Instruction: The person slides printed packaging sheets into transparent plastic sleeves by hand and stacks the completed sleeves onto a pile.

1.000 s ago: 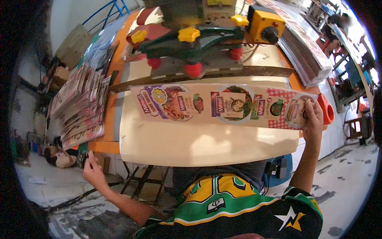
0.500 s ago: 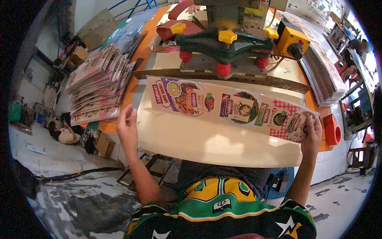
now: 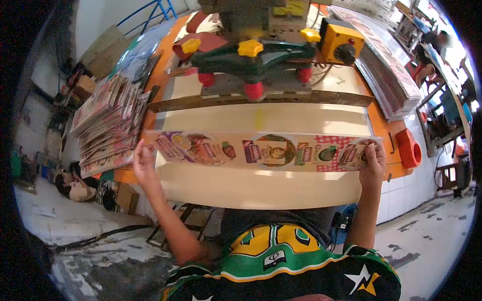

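Observation:
A long printed plastic strip [image 3: 271, 152] with food pictures spans the space between my hands, above the cream sheet [image 3: 261, 188] on the orange table. My right hand [image 3: 372, 163] pinches its right end. At its left end, my left hand [image 3: 145, 165] has its fingers around the edge, slightly blurred. Beyond the strip a metal bar [image 3: 201, 103] lies across the sheet, under a dark green press [image 3: 226, 60] with yellow knobs and red feet.
A leaning stack of printed sheets [image 3: 108, 125] lies at the left. Another tall stack [image 3: 389, 75] stands at the right, near an orange ring-shaped object [image 3: 408, 148] and a yellow control box [image 3: 341, 42]. People are in the background at right and lower left.
My left hand has come up from the lower left to the strip's left end. The strip has shifted toward me, away from the metal bar, with my right hand still on it.

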`<move>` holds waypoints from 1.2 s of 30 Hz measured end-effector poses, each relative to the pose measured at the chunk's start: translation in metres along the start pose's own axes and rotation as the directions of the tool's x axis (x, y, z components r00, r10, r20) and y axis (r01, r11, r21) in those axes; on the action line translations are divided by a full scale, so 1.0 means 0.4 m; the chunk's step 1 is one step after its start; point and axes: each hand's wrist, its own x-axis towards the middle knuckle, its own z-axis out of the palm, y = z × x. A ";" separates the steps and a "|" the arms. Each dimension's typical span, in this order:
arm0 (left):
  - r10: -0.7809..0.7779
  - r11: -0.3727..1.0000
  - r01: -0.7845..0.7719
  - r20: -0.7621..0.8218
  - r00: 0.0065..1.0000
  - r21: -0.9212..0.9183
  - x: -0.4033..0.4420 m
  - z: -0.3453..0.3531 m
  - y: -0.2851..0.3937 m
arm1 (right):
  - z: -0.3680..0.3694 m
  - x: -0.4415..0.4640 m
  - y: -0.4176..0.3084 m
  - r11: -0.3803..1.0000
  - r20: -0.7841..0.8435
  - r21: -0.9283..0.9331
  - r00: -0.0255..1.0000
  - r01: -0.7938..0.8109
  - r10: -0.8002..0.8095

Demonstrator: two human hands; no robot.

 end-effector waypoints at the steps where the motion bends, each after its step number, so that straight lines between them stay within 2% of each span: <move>1: -0.013 1.000 0.013 -0.039 0.999 0.000 0.000 0.000 0.016 | -0.007 -0.003 -0.004 1.000 -0.017 -0.012 1.000 0.004 -0.004; 3: 0.016 1.000 -0.017 -0.028 0.999 -0.009 0.007 0.004 0.028 | 0.018 -0.004 -0.020 1.000 0.047 -0.004 0.998 0.030 -0.030; 4: 0.051 0.999 -0.051 -0.037 0.998 -0.009 0.011 0.002 0.031 | 0.013 -0.002 -0.014 0.998 0.002 -0.060 1.000 0.018 -0.018; 7: 0.011 1.000 -0.011 -0.015 1.000 -0.002 0.030 -0.015 0.021 | 0.013 0.004 -0.018 0.989 -0.038 -0.145 0.999 -0.028 0.023; 9: 0.040 0.998 -0.041 0.008 0.999 0.048 0.033 -0.020 0.019 | 0.057 0.011 -0.039 0.995 -0.048 -0.083 0.997 -0.062 0.058; 11: -0.063 0.997 0.061 0.045 0.997 0.048 0.055 -0.046 -0.008 | 0.059 0.016 -0.043 0.989 0.000 -0.114 0.996 -0.090 0.090; 13: -0.027 0.996 0.019 0.087 0.996 0.081 0.066 -0.058 -0.031 | 0.036 0.018 -0.032 0.987 0.004 -0.090 0.991 -0.136 0.137; 15: -0.076 0.985 0.090 0.096 0.992 -0.148 0.068 -0.059 -0.037 | 0.055 0.023 -0.046 0.983 -0.009 -0.139 0.993 -0.121 0.121; 19: -0.107 0.982 0.126 0.140 0.984 -0.139 0.052 -0.057 -0.026 | 0.026 0.031 -0.030 0.978 -0.011 -0.155 0.990 -0.141 0.141; 21: -0.096 0.993 0.108 0.199 0.975 -0.049 0.048 -0.061 -0.024 | 0.039 0.032 -0.037 0.976 -0.004 -0.150 0.987 -0.157 0.158; 25: -0.100 0.991 0.112 0.148 0.984 -0.077 0.051 -0.051 -0.025 | 0.072 0.031 -0.045 0.980 -0.047 -0.147 0.990 -0.137 0.131; 27: -0.082 0.981 0.102 0.125 0.989 -0.164 0.055 -0.042 -0.025 | 0.067 0.030 -0.040 0.979 -0.035 -0.119 0.986 -0.165 0.162; 31: 0.003 0.994 0.007 0.095 0.995 -0.105 0.074 -0.034 -0.045 | 0.072 0.022 -0.022 0.973 -0.057 -0.062 0.974 -0.222 0.218; 33: 0.039 0.989 -0.041 -0.015 0.999 -0.144 0.069 -0.021 -0.047 | 0.071 0.019 -0.017 0.967 -0.034 -0.079 0.970 -0.243 0.241; 36: 0.030 0.985 -0.044 -0.089 0.996 -0.165 0.066 -0.018 -0.053 | 0.089 0.019 -0.024 0.964 -0.040 -0.065 0.965 -0.260 0.257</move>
